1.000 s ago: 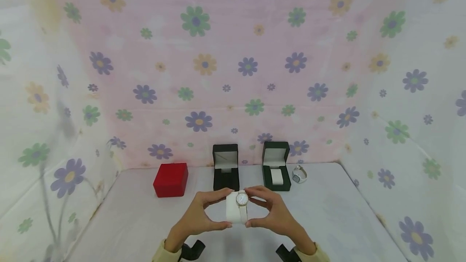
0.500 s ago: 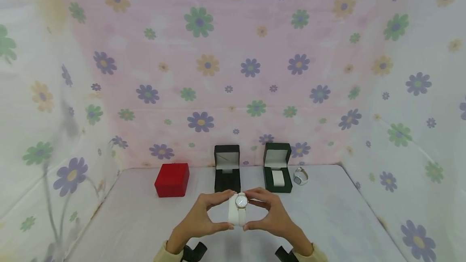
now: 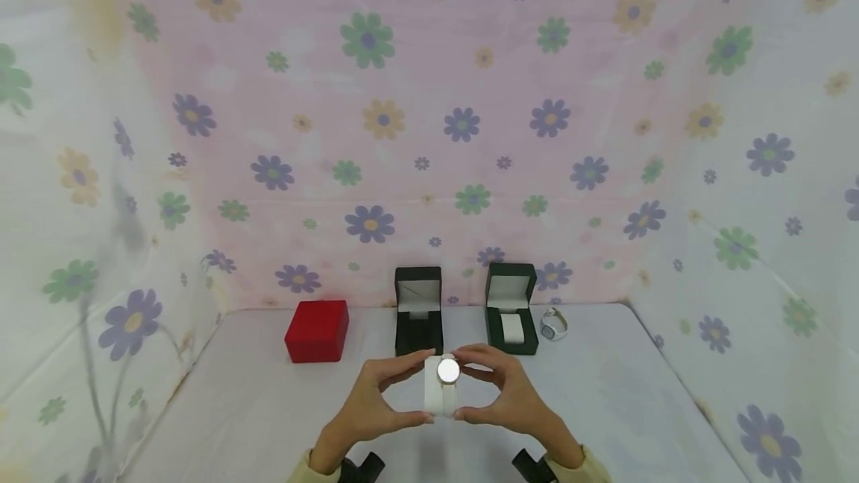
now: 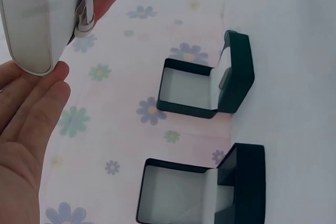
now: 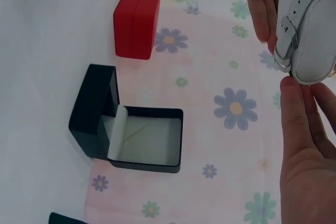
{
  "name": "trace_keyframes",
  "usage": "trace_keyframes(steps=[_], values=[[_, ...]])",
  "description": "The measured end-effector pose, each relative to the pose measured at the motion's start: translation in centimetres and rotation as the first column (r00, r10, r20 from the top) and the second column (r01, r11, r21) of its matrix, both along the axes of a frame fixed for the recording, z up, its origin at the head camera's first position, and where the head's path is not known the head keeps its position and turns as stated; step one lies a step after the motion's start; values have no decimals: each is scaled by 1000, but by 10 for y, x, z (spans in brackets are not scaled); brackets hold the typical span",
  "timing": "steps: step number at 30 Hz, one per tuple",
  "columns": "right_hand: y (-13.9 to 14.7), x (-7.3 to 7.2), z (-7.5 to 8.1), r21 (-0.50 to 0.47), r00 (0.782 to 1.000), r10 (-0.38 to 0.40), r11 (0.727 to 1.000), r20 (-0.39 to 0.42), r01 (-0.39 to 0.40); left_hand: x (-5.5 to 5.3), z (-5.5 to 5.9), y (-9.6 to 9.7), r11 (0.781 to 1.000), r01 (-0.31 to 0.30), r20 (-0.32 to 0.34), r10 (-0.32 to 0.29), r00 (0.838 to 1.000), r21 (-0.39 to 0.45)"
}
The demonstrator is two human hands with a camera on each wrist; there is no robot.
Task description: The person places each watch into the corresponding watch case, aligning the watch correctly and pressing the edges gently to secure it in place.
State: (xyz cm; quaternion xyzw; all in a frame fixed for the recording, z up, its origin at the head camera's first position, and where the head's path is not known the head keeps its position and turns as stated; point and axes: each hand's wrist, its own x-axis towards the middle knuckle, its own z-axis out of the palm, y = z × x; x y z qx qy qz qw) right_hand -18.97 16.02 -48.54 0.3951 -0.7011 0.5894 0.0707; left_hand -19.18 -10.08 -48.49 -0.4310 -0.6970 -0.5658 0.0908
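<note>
From my remote seat I see the white watch (image 3: 448, 370) strapped round a white cushion (image 3: 432, 390), above the table (image 3: 255, 408) and this side of the dark box (image 3: 418, 273) with its lid raised. The left hand (image 3: 384, 395) and the right hand (image 3: 502, 387) pinch the cushion between them, thumbs at the near edge, forefingers at the far edge; their fingers stand in wide arcs and only the tips bear on it. I cannot tell whether a right fingertip also presses on the strap.

My main worry is the watch's place: it sits toward the right end of the cushion, so a sideways push could slip it off. The buckle (image 5: 290, 31) looks fastened, but a loose fit would make that likelier. With so little contact, uneven pressure could tip the cushion or pop it free. If lowered crooked, it could catch on the dark box's walls.
</note>
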Motion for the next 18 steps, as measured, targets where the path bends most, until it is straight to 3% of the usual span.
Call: trace_keyframes(steps=[8, 15, 18], values=[[-5, -2, -6, -47, 999, -14, 999, -38, 12, 3, -3, 4, 999, -14, 3, 14, 1000, 30], [-9, -4, -9, -37, 998, -45, 998, -34, 43, 2, -3, 5, 999, -47, -30, 47, 998, -13], [-8, -5, -10, -20, 999, -34, 999, -35, 33, 1, -3, 6, 999, -34, -36, 33, 999, -36]])
